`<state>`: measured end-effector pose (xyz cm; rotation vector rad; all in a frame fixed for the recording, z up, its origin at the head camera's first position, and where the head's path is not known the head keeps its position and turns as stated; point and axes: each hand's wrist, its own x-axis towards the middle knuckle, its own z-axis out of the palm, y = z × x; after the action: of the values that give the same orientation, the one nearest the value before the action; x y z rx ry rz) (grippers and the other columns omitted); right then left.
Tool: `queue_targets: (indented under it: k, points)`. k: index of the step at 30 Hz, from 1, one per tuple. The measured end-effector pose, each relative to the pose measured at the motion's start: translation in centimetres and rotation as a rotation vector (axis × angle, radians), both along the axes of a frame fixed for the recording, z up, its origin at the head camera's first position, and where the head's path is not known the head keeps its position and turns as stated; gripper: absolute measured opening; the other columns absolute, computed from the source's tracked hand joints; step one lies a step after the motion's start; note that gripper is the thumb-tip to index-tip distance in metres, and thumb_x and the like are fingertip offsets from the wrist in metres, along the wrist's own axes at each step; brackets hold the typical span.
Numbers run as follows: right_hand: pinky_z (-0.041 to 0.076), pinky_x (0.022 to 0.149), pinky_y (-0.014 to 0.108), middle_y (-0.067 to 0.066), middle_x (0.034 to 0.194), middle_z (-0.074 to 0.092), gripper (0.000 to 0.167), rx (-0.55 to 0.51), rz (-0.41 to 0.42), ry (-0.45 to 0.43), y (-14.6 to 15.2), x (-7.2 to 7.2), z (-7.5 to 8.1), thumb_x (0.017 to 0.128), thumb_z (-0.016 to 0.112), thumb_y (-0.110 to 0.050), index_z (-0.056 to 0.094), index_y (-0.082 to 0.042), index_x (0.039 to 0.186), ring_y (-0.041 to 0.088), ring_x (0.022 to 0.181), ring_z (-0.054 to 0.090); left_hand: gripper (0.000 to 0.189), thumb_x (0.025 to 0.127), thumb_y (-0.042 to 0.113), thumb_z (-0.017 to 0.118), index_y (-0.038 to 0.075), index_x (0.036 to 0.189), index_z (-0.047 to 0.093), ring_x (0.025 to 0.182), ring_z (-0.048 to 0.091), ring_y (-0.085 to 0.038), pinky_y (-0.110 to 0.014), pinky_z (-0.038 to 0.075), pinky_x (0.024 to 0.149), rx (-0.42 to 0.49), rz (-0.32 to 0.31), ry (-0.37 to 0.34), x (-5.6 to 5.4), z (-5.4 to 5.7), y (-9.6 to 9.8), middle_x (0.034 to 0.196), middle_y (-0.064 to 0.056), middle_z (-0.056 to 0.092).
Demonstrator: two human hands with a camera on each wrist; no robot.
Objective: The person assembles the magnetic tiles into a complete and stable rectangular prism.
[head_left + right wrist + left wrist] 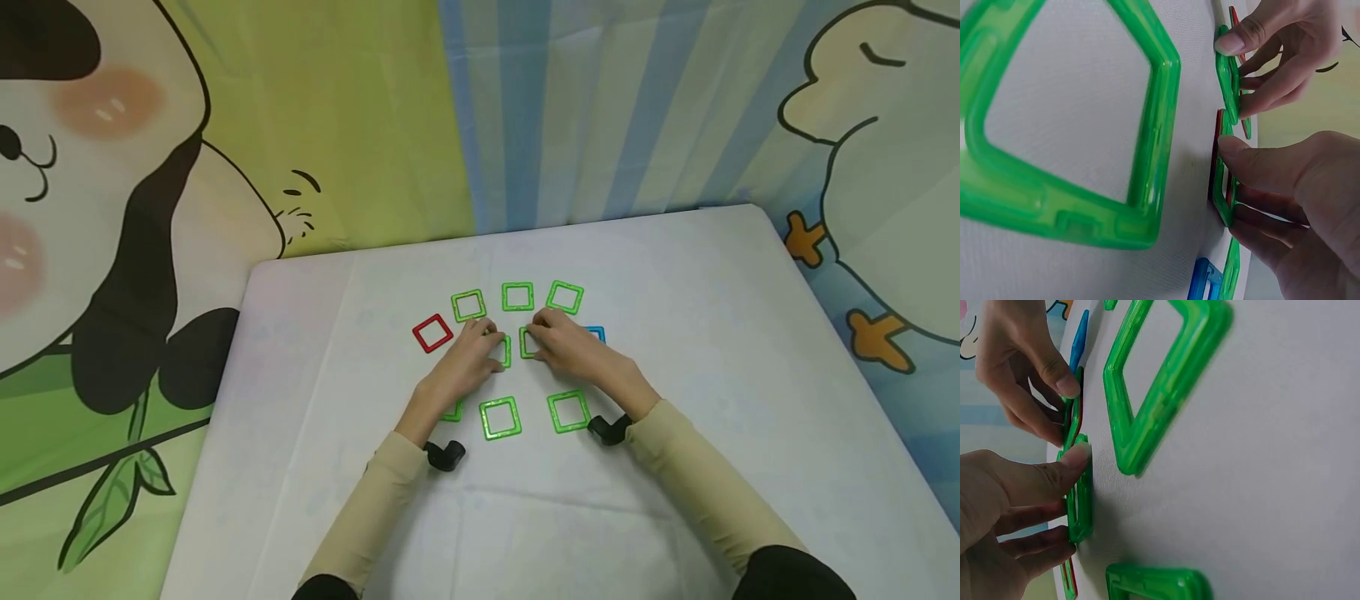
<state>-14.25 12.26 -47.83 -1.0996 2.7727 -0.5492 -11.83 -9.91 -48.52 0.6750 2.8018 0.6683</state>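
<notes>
In the head view my left hand [467,358] pinches a green square magnetic tile [507,351], an open plastic frame, near the middle of the table. The left wrist view shows the thumb on the near face of this tile [1084,509] and fingers behind it. Just to the right, my right hand [573,343] pinches another green square tile [524,342]. A red tile edge [1215,164] lies along the table side of that green tile in the right wrist view. A small gap separates the two held tiles in the head view.
Behind the hands lie a red tile [432,333] and green tiles [517,297] on the white table [750,400]. A blue tile [597,332] shows partly beyond the right hand. Nearer to me are more green tiles [500,418], one partly hidden by the left wrist.
</notes>
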Motion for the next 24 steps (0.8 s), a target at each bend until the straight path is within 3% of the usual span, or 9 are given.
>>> queue_targets:
  k: [9, 24]
  points:
    - [0.053, 0.099, 0.043, 0.021, 0.130, 0.060, 0.046, -0.002, 0.016, -0.042, -0.27, 0.09, -0.07, 0.094, 0.076, -0.010, 0.062, 0.007, 0.135, 0.033, 0.120, 0.058, 0.044, 0.090, 0.016, 0.081, 0.000, 0.129, 0.068, 0.120, 0.048, -0.027, -0.039, 0.048, 0.103, -0.006, 0.066, 0.022, 0.19, -0.32, 0.67, 0.127, -0.011, 0.059]
    - [0.053, 0.098, 0.042, 0.020, 0.129, 0.060, 0.045, -0.016, 0.024, -0.038, -0.60, 0.30, 0.03, 0.094, 0.075, -0.009, 0.063, 0.007, 0.134, 0.032, 0.117, 0.058, 0.044, 0.090, 0.016, 0.081, 0.001, 0.129, 0.068, 0.120, 0.049, -0.027, -0.037, 0.048, 0.103, -0.028, 0.075, 0.022, 0.05, -0.31, 0.77, 0.128, -0.010, 0.060]
